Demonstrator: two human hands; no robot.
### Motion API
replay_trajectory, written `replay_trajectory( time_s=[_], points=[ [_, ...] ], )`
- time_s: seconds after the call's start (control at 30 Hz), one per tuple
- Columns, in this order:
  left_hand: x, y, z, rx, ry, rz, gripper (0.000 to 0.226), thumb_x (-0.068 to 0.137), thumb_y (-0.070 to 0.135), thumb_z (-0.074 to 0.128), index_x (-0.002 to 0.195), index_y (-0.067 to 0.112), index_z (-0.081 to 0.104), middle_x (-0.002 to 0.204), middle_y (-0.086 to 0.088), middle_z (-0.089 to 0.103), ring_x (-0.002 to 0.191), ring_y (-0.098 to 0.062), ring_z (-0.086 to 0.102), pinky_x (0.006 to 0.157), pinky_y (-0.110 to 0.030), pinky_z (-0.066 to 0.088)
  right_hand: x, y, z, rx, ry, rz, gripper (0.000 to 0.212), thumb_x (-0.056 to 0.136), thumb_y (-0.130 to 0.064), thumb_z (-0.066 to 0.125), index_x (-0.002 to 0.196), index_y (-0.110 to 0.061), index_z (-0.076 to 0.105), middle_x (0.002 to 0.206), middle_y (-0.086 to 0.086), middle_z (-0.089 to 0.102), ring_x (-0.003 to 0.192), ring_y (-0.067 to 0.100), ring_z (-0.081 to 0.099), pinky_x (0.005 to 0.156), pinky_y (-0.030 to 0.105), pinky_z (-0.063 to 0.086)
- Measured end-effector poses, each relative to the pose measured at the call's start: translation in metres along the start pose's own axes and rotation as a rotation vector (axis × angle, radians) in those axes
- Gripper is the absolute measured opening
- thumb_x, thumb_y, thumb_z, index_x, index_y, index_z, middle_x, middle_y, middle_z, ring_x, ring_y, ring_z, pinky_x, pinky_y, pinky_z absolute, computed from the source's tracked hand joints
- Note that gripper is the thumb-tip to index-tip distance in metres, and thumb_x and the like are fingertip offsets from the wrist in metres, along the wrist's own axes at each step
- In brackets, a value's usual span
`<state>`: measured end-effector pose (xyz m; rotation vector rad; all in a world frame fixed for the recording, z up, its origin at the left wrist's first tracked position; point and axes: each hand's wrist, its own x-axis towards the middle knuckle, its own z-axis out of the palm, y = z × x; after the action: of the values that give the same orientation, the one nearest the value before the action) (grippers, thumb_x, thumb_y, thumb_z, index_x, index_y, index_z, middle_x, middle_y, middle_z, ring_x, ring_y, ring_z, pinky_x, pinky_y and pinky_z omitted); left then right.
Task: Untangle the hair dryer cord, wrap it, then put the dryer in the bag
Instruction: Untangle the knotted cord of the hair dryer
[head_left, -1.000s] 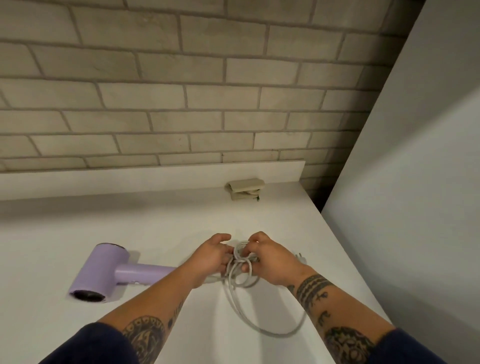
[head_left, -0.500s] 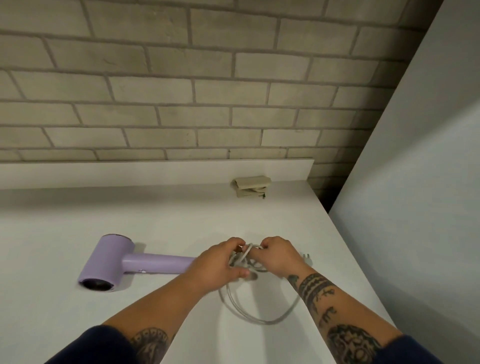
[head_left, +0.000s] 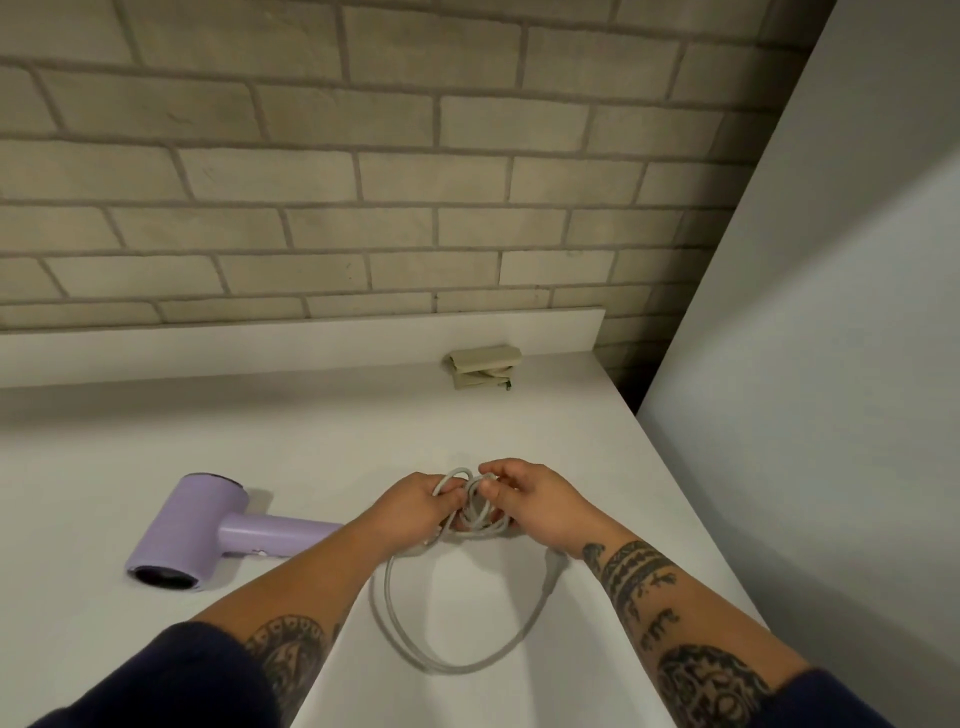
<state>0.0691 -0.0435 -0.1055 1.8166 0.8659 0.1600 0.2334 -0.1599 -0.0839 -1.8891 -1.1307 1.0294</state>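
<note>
Pinching tangled cord (head_left: 470, 506) with both hands' fingers (head_left: 493, 486), knot partly hidden, dryer (head_left: 208, 525) handle end behind left forearm

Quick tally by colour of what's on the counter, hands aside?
Lilac: 1, the hair dryer
Grey-white: 1, the cord, bunched between the left hand and right hand
Beige: 1, the folded bag
Total: 3

Bench (head_left: 363, 441): open surface left and centre. Obstacles: hair dryer (head_left: 208, 525) lying left; folded bag (head_left: 483, 367) at the back ledge; wall panel (head_left: 805, 415) closing the right edge.
</note>
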Motion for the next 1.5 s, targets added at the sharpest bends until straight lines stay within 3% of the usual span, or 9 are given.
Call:
replay_trajectory(
  time_s=[0.17, 0.33, 0.53, 0.67, 0.8, 1.03, 1.13, 1.23, 1.5],
  points=[
    [-0.003, -0.002, -0.002, -0.152, 0.03, -0.097, 0.009, 0.097, 0.019, 0.068, 0.101, 0.018, 0.075, 0.089, -0.003, 0.079, 0.073, -0.012, 0.074, 0.068, -0.027, 0.056, 0.006, 0.001, 0.003, 0.049, 0.052, 0.075, 0.029, 0.095, -0.041, 0.06, 0.114, -0.022, 0.07, 0.099, 0.001, 0.076, 0.09, 0.024, 0.074, 0.083, 0.048, 0.062],
    [-0.009, -0.013, -0.02, -0.205, 0.051, -0.185, 0.007, 0.09, 0.007, 0.075, 0.096, 0.007, 0.078, 0.091, -0.018, 0.078, 0.079, -0.028, 0.074, 0.085, -0.045, 0.063, 0.007, 0.007, 0.008, 0.243, 0.057, 0.138, 0.02, 0.102, -0.019, 0.056, 0.115, -0.012, 0.07, 0.099, 0.008, 0.075, 0.092, 0.03, 0.074, 0.077, 0.045, 0.064],
    [-0.012, -0.012, -0.018, -0.255, 0.077, -0.173, 0.013, 0.095, 0.006, 0.068, 0.106, 0.006, 0.075, 0.097, -0.022, 0.077, 0.076, -0.026, 0.073, 0.077, -0.037, 0.063, 0.006, 0.007, 0.011, 0.309, 0.081, 0.111, 0.023, 0.102, -0.014, 0.057, 0.12, -0.012, 0.07, 0.089, 0.004, 0.075, 0.084, 0.021, 0.071, 0.078, 0.044, 0.063],
    [-0.013, -0.009, -0.021, -0.28, 0.059, -0.145, 0.013, 0.094, 0.009, 0.07, 0.107, 0.011, 0.074, 0.098, -0.019, 0.078, 0.083, -0.029, 0.074, 0.087, -0.045, 0.06, 0.005, 0.002, 0.007, 0.202, 0.09, 0.002, 0.026, 0.099, -0.019, 0.061, 0.123, -0.019, 0.071, 0.09, -0.005, 0.077, 0.087, 0.012, 0.071, 0.086, 0.037, 0.059],
    [-0.015, -0.006, -0.023, -0.341, 0.063, -0.141, 0.011, 0.097, 0.001, 0.064, 0.103, 0.007, 0.071, 0.088, -0.016, 0.077, 0.074, -0.025, 0.074, 0.068, -0.034, 0.06, -0.003, -0.008, 0.004, 0.124, 0.061, -0.104, 0.028, 0.098, -0.015, 0.064, 0.124, -0.021, 0.07, 0.111, -0.008, 0.074, 0.104, 0.005, 0.068, 0.088, 0.013, 0.05],
    [-0.016, 0.0, -0.028, -0.449, -0.008, -0.17, 0.021, 0.097, -0.008, 0.051, 0.092, 0.006, 0.066, 0.083, -0.019, 0.069, 0.07, -0.028, 0.066, 0.067, -0.037, 0.056, -0.007, -0.005, -0.006, -0.291, 0.008, -0.285, 0.036, 0.09, -0.006, 0.069, 0.111, -0.035, 0.077, 0.121, -0.011, 0.059, 0.12, -0.006, 0.044, 0.102, 0.006, 0.036],
    [-0.017, 0.006, -0.023, -0.455, -0.002, -0.179, 0.023, 0.1, -0.006, 0.044, 0.095, 0.006, 0.063, 0.08, -0.019, 0.066, 0.067, -0.027, 0.062, 0.062, -0.033, 0.054, -0.005, -0.004, -0.014, -0.473, 0.002, -0.385, 0.04, 0.085, -0.001, 0.072, 0.106, -0.035, 0.078, 0.122, -0.01, 0.064, 0.126, -0.002, 0.039, 0.093, 0.001, 0.037],
    [-0.015, 0.007, -0.018, -0.451, 0.026, -0.156, 0.023, 0.102, 0.0, 0.043, 0.097, 0.008, 0.063, 0.077, -0.017, 0.07, 0.075, -0.03, 0.062, 0.075, -0.04, 0.047, 0.0, -0.003, -0.018, -0.641, 0.028, -0.457, 0.035, 0.082, -0.008, 0.074, 0.102, -0.037, 0.077, 0.112, -0.014, 0.069, 0.119, 0.003, 0.044, 0.095, 0.014, 0.043],
    [-0.017, 0.006, -0.015, -0.414, -0.032, -0.138, 0.013, 0.104, 0.016, 0.056, 0.111, 0.012, 0.065, 0.092, -0.005, 0.074, 0.074, -0.02, 0.067, 0.074, -0.033, 0.053, -0.005, 0.0, -0.015, -0.666, 0.052, -0.401, 0.033, 0.09, -0.018, 0.065, 0.113, -0.041, 0.071, 0.11, -0.013, 0.065, 0.11, 0.007, 0.047, 0.099, 0.029, 0.046]
  ],
)
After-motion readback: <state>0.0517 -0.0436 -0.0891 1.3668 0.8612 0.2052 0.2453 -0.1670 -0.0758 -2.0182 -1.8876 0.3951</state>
